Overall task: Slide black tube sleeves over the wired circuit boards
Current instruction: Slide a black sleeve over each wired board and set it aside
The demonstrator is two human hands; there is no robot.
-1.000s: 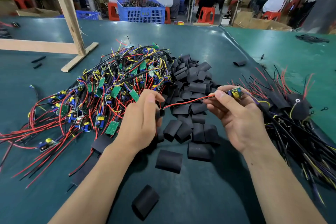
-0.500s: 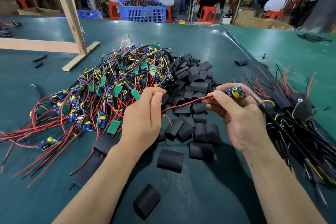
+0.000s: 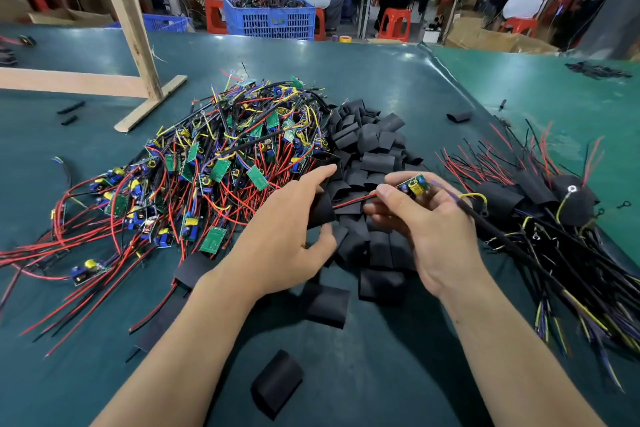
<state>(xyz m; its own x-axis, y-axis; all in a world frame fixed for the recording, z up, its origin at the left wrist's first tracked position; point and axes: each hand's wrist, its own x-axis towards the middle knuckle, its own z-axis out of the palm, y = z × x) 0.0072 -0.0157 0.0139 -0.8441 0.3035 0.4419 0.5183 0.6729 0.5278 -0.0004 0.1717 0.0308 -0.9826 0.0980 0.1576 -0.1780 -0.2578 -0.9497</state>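
Black tube sleeves [image 3: 367,149] lie heaped at the centre of the frame on the green table [image 3: 398,80], too many and too overlapped to count. Three more lie apart in the lower middle, the nearest one [image 3: 277,383] alone at the bottom. No writing or brand can be read on any of them; a faint mark on the blue crate [image 3: 273,19] at upper centre is too blurred to read.

Left of the heap is a tangled mound of wired circuit boards [image 3: 214,170], green boards with red, yellow and black leads, beyond counting. At the right edge lies a pile of sleeved boards [image 3: 540,204] with wires sticking out.

Left hand [image 3: 287,239] reaches forward from the lower left, fingers fairly straight and spread, thumb apart, holding one sleeve [image 3: 320,210] between thumb and fingers. A red wire [image 3: 353,202] enters that sleeve. Right hand [image 3: 433,229] is raised at centre right, fingers curled, pinching one small circuit board [image 3: 414,185] between thumb and forefinger.

Four people sit on red stools across the top of the frame.
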